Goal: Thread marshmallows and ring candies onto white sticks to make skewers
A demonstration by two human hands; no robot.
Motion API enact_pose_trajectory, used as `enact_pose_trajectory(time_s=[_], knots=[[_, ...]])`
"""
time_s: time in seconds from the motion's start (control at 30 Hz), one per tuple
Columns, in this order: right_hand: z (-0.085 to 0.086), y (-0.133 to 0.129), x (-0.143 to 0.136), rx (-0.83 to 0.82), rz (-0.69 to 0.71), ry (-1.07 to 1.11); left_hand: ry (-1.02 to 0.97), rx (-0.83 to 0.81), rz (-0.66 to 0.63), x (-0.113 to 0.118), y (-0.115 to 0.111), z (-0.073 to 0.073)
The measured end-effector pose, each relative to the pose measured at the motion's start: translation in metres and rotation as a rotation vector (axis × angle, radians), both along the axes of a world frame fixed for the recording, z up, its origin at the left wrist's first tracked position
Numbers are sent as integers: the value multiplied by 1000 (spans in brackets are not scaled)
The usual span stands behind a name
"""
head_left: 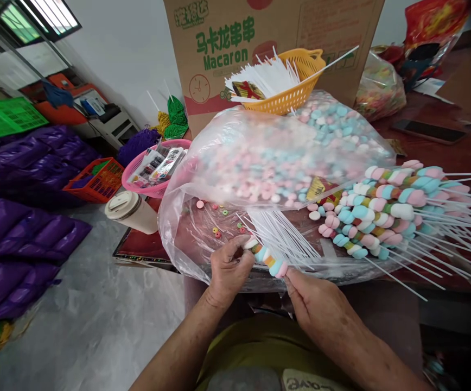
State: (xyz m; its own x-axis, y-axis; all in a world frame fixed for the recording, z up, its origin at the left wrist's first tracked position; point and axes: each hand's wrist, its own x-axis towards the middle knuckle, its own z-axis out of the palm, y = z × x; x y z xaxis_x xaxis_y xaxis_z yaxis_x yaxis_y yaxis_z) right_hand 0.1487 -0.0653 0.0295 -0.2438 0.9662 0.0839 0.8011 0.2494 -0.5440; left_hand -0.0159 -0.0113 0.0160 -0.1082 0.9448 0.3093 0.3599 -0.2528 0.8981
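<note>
Between my hands is a candy skewer [266, 257], strung with pink, blue and white marshmallows and small coloured pieces. My left hand [229, 267] pinches its far upper end, at a whitish marshmallow. My right hand [316, 297] is closed at the lower end, by a pink marshmallow; the stick there is hidden in the fingers. Just beyond the skewer lies a bundle of white sticks [282, 236]. Small coloured rings [216, 232] are scattered left of the sticks. A large clear bag [235, 157] of pink, blue and white marshmallows lies behind them.
Many filled marshmallow skewers [382, 209] are piled at the right, sticks pointing outward. A yellow basket [284, 100] of white sticks rests behind the bag, before a cardboard box [207, 65]. On the left are a lidded cup [133, 212] and a pink basket [160, 190] of packets. A phone [428, 131] lies back right.
</note>
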Motion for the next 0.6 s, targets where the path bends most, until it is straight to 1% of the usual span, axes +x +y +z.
enact_pose_trajectory(time_s=[0.07,0.13,0.23,0.33,0.4,0.43,0.5,0.53,0.6], knots=[[-2,-1,-3,-9,9,-13,1,21,27,1,0,-3],[-5,0,-6,-34,18,-30,7,36,18,1,0,-4],[-11,3,-11,-96,15,-54,-36,36,-70,-5,0,0],[-15,9,-14,-143,1,-14,-57,-13,-207,-12,3,6],[-16,13,-15,-143,-22,38,-105,-96,-208,-14,8,9],[-15,14,-16,-134,-28,66,-175,-148,-174,-13,12,9],[-15,16,-16,-103,-14,128,-422,-248,-87,-8,20,8],[-15,16,-17,-90,-1,161,-567,-296,-72,-4,23,7],[-16,15,-19,-74,15,215,-794,-397,-113,6,29,8]])
